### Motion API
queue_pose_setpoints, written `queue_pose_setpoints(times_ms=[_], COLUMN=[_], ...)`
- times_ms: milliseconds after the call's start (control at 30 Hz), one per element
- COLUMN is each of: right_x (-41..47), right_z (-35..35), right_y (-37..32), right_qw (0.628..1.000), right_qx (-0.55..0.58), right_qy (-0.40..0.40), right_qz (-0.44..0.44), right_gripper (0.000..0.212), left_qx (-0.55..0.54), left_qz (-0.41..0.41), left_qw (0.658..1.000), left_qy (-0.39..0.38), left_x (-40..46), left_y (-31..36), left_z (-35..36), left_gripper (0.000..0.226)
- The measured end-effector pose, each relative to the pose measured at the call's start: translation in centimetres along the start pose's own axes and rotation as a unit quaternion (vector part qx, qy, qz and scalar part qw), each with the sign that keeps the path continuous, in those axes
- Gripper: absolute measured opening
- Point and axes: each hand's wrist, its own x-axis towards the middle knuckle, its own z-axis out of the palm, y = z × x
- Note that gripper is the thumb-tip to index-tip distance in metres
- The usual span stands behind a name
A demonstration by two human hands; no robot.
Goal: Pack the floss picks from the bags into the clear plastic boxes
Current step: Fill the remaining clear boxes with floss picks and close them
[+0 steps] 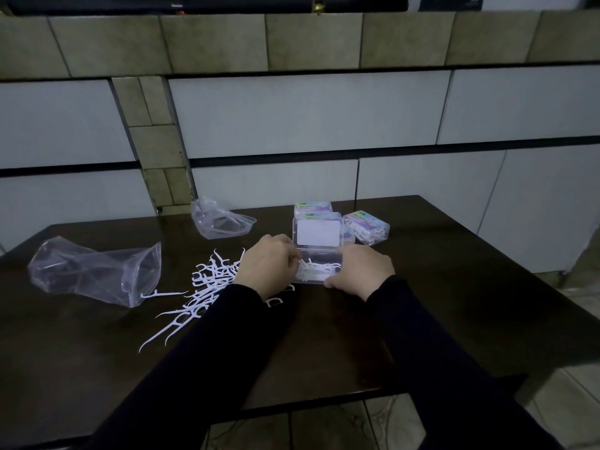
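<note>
An open clear plastic box (pixel 316 271) stands at the middle of the dark table (pixel 454 287), its lid (pixel 317 237) raised upright with a white label. Several white floss picks lie inside it. My left hand (pixel 268 266) is at the box's left side, fingers curled over the picks at its edge. My right hand (pixel 360 271) grips the box's right front corner. A loose pile of white floss picks (pixel 207 284) lies left of the box. Two clear bags lie on the table: a large one (pixel 97 271) at left and a smaller one (pixel 220 222) behind.
Closed, filled boxes with coloured labels (pixel 367 227) stand behind the open box, near the tiled wall. The table's right edge and front edge drop to a tiled floor (pixel 568 401).
</note>
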Motion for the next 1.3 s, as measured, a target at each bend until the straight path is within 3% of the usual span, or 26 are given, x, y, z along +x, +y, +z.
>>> queue_pose_setpoints(times_ms=[300,500,667,867,1000,1133,1300], right_x=[0.0,-0.1,-0.1,0.1,0.1,-0.4,-1.2], right_z=[-0.3,-0.3,-0.3,-0.3,-0.3,-0.7,-0.7], right_y=[0.2,0.5,0.8,0.8,0.7,0.1,-2.0], right_qw=[1.0,0.999,0.999,0.999,1.0,0.999,0.992], right_qx=[0.011,0.038,0.043,0.049,0.029,-0.019,0.004], right_qy=[-0.015,-0.007,-0.012,-0.013,-0.011,0.049,0.117], right_qz=[0.004,-0.007,-0.01,-0.009,-0.003,0.004,-0.038], right_gripper=[0.054,0.078,0.076,0.08,0.077,0.071,0.059], left_qx=[-0.01,0.013,-0.025,-0.1,-0.138,-0.107,-0.066], left_qz=[-0.023,-0.014,-0.018,-0.052,-0.064,-0.063,-0.064], left_qw=[0.999,0.997,0.999,0.992,0.988,0.992,0.996], left_qy=[-0.038,-0.071,-0.026,-0.051,-0.016,-0.005,-0.022], left_x=[0.5,1.0,1.1,1.0,1.0,0.8,-0.1], left_y=[0.4,0.7,1.2,0.9,0.5,-0.2,-2.1], left_z=[-1.1,-1.3,-0.3,0.2,-0.1,-0.7,-2.3], left_gripper=[0.027,0.022,0.02,0.018,0.023,0.024,0.02])
